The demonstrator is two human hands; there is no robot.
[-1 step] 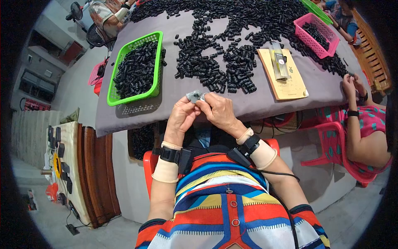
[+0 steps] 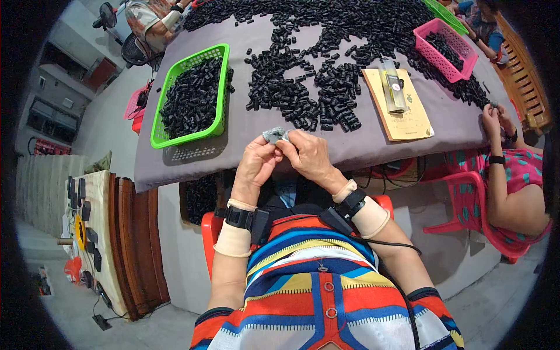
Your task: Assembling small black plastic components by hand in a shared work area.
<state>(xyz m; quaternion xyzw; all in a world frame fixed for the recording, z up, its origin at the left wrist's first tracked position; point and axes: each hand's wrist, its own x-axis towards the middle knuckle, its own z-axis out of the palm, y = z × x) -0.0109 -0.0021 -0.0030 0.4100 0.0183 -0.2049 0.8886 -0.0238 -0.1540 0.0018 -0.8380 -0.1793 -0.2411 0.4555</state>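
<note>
Both hands meet in front of my body, just over the table's near edge. My left hand (image 2: 256,160) is closed, its fingertips pinching a small grey, crumpled-looking piece (image 2: 273,135). From the other side, my right hand (image 2: 309,156) grips the same piece between thumb and fingers. Something dark shows at the piece's middle, too small to name. Just beyond my hands lies a loose pile of small black cylindrical parts (image 2: 335,96). To the left, a bright green plastic basket (image 2: 156,131) is filled with similar black parts.
A yellowish booklet (image 2: 408,125) with a clear ruler-like case (image 2: 392,87) on it lies right of the pile. Farther right stands a pink basket (image 2: 429,55) of black parts. A co-worker's hands (image 2: 494,119) are at the table's right edge. Cables hang from my wristbands.
</note>
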